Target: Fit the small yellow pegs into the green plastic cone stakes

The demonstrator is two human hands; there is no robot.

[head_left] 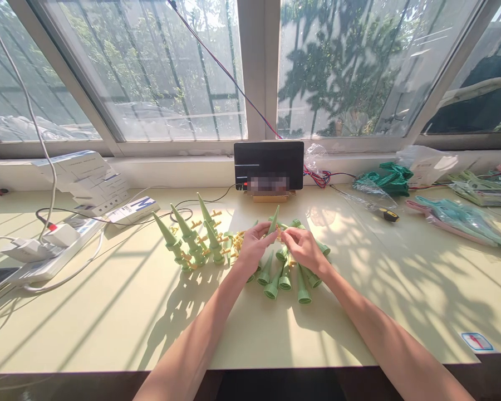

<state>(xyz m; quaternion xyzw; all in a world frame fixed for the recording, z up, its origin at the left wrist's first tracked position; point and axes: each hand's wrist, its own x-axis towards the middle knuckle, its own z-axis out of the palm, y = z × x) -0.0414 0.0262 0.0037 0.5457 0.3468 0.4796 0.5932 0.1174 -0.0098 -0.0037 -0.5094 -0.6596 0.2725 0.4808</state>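
Observation:
My left hand (254, 244) is closed around a green plastic watering spike (274, 218), its pointed tip up. My right hand (304, 246) meets it from the right, fingers pinched on a small yellow-orange valve (279, 233) against the spike's side; the fingers partly cover it. Below and around both hands lie several loose green spikes (303, 287), many with their open threaded ends toward me. A heap of small yellow valves (236, 243) sits just left of my left hand. Further left, several spikes fitted with yellow valves (192, 239) stand upright in a group.
A dark-screened tablet (269, 161) leans on a stand by the window. White boxes (83, 178) and a power strip (58, 259) with cables occupy the left. At right are a yellow-black tool (387, 215), a green plastic bag (386, 179) and bagged items (459, 220).

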